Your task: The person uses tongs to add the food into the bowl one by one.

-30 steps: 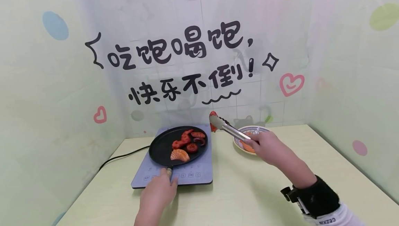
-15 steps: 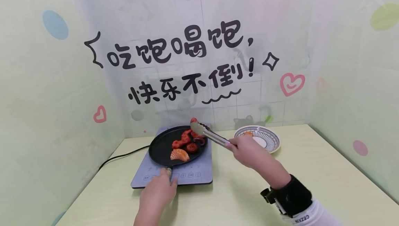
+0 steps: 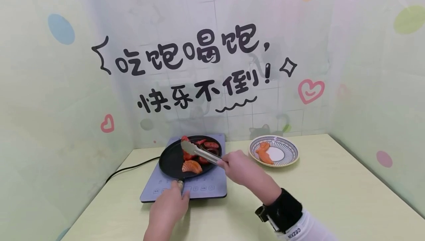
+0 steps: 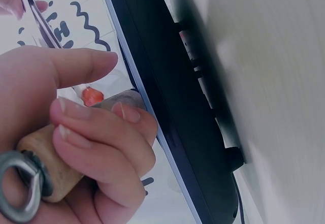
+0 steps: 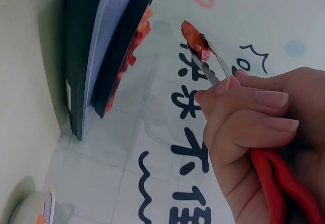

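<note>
My left hand (image 3: 167,206) is wrapped around the wooden handle (image 4: 51,168) of a black frying pan (image 3: 170,161), fingers curled and index finger extended. The pan sits on an induction cooker (image 3: 212,193). In my right hand (image 3: 240,169) are metal tongs (image 3: 208,156) with red grips (image 5: 269,183). Their tips pinch a reddish piece of food (image 5: 192,35), held above the pan's left-middle. In the pan lie several red food pieces and an orange salmon slice (image 3: 192,166); the tongs partly hide them in the head view.
A patterned plate (image 3: 293,153) with orange salmon pieces (image 3: 264,155) stands on the table (image 3: 318,182) right of the cooker. A black cord (image 3: 132,166) runs left from the cooker. Printed curtains (image 3: 206,12) enclose the back and sides.
The right hand has carried the tongs and the red food piece leftward, from between plate and pan to over the pan. The left hand stays on the handle.
</note>
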Demonstrator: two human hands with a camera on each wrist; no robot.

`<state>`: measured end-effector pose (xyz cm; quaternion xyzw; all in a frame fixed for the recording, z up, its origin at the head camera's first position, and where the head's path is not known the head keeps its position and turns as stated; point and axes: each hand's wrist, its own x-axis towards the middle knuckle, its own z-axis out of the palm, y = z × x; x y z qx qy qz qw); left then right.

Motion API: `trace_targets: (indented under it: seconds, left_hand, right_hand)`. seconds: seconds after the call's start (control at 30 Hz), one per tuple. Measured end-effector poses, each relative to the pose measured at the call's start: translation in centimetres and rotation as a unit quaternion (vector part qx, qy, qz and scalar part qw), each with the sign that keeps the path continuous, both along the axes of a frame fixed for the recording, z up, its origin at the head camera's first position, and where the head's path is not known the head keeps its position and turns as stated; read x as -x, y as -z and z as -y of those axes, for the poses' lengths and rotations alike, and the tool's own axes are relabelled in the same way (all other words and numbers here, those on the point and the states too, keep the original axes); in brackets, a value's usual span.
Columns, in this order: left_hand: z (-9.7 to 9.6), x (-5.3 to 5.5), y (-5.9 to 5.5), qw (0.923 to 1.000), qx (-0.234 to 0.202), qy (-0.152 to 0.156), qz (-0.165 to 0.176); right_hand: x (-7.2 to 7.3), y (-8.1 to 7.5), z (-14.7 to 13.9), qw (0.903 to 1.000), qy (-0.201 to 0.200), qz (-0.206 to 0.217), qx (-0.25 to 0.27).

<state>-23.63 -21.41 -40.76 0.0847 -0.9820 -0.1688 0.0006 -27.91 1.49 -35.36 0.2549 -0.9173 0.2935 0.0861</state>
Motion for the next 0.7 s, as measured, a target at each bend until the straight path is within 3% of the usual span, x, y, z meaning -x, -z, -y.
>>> trace_targets:
  seconds: [0.27,0.7]
  left_hand:
    - [0.0,-0.2,0.2,0.9997,0.005,0.005,-0.022]
    - [0.1,-0.1,0.1,0.9999,0.003,0.005,-0.016]
  right_hand:
    - [0.0,1.3,2.1,0.9996,-0.027,0.007,-0.004]
    - [-0.6,2.4,4.0,0.9974,0.001,0.041,-0.059]
